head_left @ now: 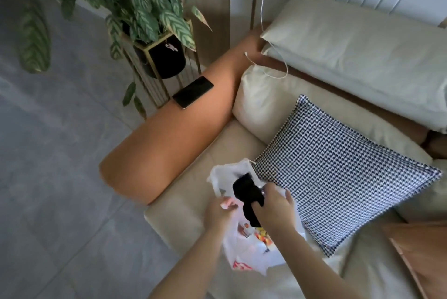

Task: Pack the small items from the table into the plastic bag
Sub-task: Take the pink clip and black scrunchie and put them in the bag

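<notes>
One black item [246, 195], soft-looking, maybe rolled fabric, is at the mouth of the white plastic bag [244, 248]. Can't identify it for certain; frame is blurred there. Its long axis runs from the bag's far rim back toward the person, one end up near the rim and the other dipping into the opening. Looks tilted rather than flat, lower end pointing down into the bag.

Right hand [275, 204] grips the item's near end, fingers curled around it. Left hand [219, 214] pinches the bag's rim on the left side, holding the mouth open. Bag sits on the beige sofa seat [183, 204], near its front-left corner, just beside the orange armrest [174, 143]. Coloured packaging shows through the plastic, so some things are likely in already.

Step in hand, my read: inserting this item. Next move calls for pushing it lower-end first past the rim, then letting go, with the left hand keeping the opening wide so the thin plastic doesn't fold in.

Outward: houndstooth cushion [338, 172] touches the bag's right side. A dark phone [193, 91] lies on the armrest's far end. No table in view.
</notes>
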### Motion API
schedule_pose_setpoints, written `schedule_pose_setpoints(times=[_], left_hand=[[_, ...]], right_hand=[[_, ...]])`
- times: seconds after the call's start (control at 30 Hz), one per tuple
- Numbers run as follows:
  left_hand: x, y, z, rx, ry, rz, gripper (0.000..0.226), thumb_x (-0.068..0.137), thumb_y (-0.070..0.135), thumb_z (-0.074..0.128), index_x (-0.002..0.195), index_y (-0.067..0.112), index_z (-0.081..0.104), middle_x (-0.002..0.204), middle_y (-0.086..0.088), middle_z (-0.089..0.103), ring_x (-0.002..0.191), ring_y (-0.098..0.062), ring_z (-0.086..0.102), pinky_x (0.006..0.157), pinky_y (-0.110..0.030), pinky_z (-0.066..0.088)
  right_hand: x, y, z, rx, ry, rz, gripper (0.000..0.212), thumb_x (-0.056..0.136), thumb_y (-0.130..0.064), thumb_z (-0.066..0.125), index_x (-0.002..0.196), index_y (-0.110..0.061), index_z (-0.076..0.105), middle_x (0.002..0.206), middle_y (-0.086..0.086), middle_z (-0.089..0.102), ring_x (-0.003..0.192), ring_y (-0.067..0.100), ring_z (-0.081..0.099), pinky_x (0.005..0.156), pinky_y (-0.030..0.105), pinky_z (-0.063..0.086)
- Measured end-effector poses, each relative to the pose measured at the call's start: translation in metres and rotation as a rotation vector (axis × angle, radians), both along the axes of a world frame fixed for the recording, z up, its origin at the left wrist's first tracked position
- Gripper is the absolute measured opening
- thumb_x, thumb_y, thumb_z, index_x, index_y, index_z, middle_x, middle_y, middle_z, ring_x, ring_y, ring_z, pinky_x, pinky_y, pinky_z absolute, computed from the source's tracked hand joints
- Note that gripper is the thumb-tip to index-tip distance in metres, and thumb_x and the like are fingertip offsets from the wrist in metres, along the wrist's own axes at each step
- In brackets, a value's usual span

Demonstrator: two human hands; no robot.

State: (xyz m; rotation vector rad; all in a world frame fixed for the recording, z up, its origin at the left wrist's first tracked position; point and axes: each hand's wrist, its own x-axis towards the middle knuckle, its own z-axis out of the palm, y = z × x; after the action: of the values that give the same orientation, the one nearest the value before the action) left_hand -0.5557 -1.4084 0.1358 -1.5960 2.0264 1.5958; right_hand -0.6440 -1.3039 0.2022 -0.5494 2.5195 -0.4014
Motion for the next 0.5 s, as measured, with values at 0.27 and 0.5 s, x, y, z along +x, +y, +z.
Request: schedule_pose_setpoints(times=[0.27, 0.5], left_hand=[[0.02, -0.014, -0.003, -0.024, -0.03, -0.063, 0.04, 0.077, 0.013, 0.075, 0.115, 0.003, 0.065, 0.109, -0.023, 0.061, 0.105, -0.034, 0.061, 0.092, -0.037, 0.049], [0.012, -0.013, 0.013, -0.072, 0.022, -0.095, 0.033, 0.086, -0.002, 0.056, 0.115, 0.01, 0.063, 0.093, -0.031, 0.058, 0.091, -0.043, 0.059, 0.071, -0.035, 0.045]], right_hand=[[-0.004, 0.005, -0.017, 0.228, 0.031, 0.115, 0.028, 0.089, -0.039, 0.044, 0.106, -0.017, 0.046, 0.092, -0.005, 0.068, 0.091, 0.018, 0.065, 0.111, 0.041, 0.021], [-0.012, 0.006, -0.02, 0.322, 0.062, 0.358, 0.045, 0.093, -0.036, 0.045, 0.133, -0.017, 0.039, 0.112, -0.004, 0.064, 0.115, 0.017, 0.055, 0.117, 0.053, 0.004]])
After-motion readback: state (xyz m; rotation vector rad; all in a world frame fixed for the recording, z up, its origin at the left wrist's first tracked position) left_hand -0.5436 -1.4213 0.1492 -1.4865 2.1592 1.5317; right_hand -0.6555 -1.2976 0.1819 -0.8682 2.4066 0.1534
